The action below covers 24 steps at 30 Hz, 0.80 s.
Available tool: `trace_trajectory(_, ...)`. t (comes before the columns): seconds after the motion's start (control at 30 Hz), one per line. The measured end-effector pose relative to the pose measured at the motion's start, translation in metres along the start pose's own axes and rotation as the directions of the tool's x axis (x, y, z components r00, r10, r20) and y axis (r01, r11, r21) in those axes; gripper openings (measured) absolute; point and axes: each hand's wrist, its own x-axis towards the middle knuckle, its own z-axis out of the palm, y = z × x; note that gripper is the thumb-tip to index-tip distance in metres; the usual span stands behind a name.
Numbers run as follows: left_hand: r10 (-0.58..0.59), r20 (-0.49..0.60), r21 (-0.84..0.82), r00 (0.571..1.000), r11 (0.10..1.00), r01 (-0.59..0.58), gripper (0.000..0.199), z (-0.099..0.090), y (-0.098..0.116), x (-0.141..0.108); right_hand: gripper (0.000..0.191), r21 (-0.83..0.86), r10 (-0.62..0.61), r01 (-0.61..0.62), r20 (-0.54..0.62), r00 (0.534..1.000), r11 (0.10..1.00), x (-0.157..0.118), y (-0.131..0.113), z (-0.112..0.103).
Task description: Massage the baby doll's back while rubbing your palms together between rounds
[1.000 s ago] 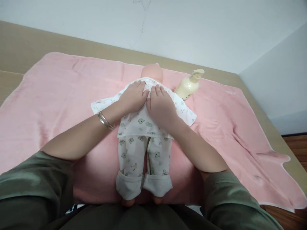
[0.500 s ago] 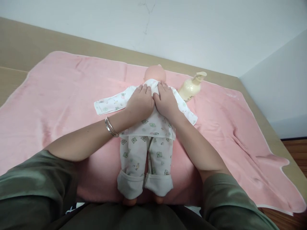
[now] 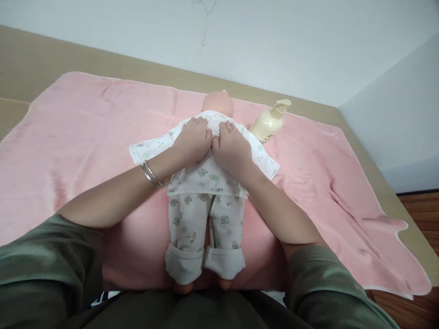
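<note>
A baby doll (image 3: 218,103) lies on a pink blanket, its head away from me and its feet at the near edge. It wears a white printed top (image 3: 202,179) and matching trousers (image 3: 224,219) with turned-up cuffs. My left hand (image 3: 194,139) rests on the upper left of the top, its fingers bent over the cloth. Beside it my right hand (image 3: 232,148) lies on the upper right, fingers curved on the cloth. The thumbs are close together at the middle. Both hands press on the cloth; neither is wrapped round anything.
The pink blanket (image 3: 308,183) covers most of the wooden table (image 3: 356,137). Right of the doll's head, a cream pump bottle (image 3: 268,124) leans on the blanket. A white wall (image 3: 274,45) rises behind the table.
My hands have drawn slightly apart at the fingers and shifted a little toward me on the doll's top. The whole view has moved slightly, so the doll and bottle appear further left.
</note>
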Motion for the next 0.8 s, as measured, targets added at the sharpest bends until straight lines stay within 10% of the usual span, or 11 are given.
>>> trace_trajectory(0.17, 0.153, -0.012, 0.045, 0.988, 0.987, -0.152, 0.046, 0.005, 0.013, -0.015, 0.067, 0.065, 0.023, -0.024, 0.009, 1.000, 0.998, 0.019, 0.015, -0.001)
trace_trajectory(0.47, -0.086, 0.089, -0.150, 0.992, 0.984, 0.099, 0.032, -0.015, -0.002, 0.008, 0.054, -0.094, -0.060, 0.059, -0.017, 0.998, 0.994, -0.011, -0.005, -0.009)
trace_trajectory(0.8, -0.046, 0.076, -0.089, 0.996, 0.995, 0.053, 0.022, -0.025, 0.014, -0.006, 0.041, -0.058, 0.006, -0.006, 0.003, 1.000, 0.998, 0.007, 0.008, -0.016)
